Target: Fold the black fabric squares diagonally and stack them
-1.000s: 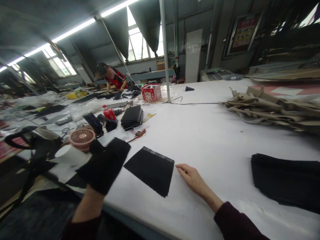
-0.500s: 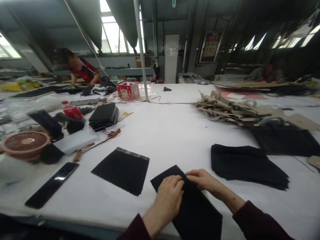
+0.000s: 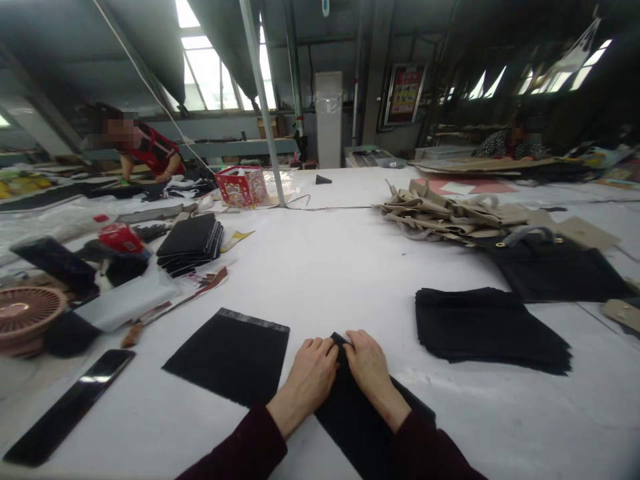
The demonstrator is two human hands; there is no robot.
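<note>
Both my hands work at the far end of a black fabric piece [image 3: 350, 417] lying on the white table. My left hand [image 3: 313, 373] has its curled fingers on the piece's left edge near the far corner. Opposite it, my right hand [image 3: 369, 367] pinches the right edge, fingertips close to the left ones. My sleeves and wrists cover part of the fabric. Left of my hands a separate black fabric panel [image 3: 230, 357] lies flat, with a greyish strip along its far edge. A stack of black fabric pieces [image 3: 487, 330] rests to the right.
On the left lie a phone [image 3: 75, 407], a pink fan [image 3: 30, 317], a red-labelled bottle [image 3: 120, 238] and a stack of black squares [image 3: 190, 240]. Tan strips [image 3: 440, 213] and a black bag piece [image 3: 560, 270] are at right. A metal pole [image 3: 267, 107] rises behind. Two people work beyond.
My right hand has moved left and closer to my left hand at the fabric's far corner. The fabric's far end looks narrower between my hands. The view has shifted slightly to the right.
</note>
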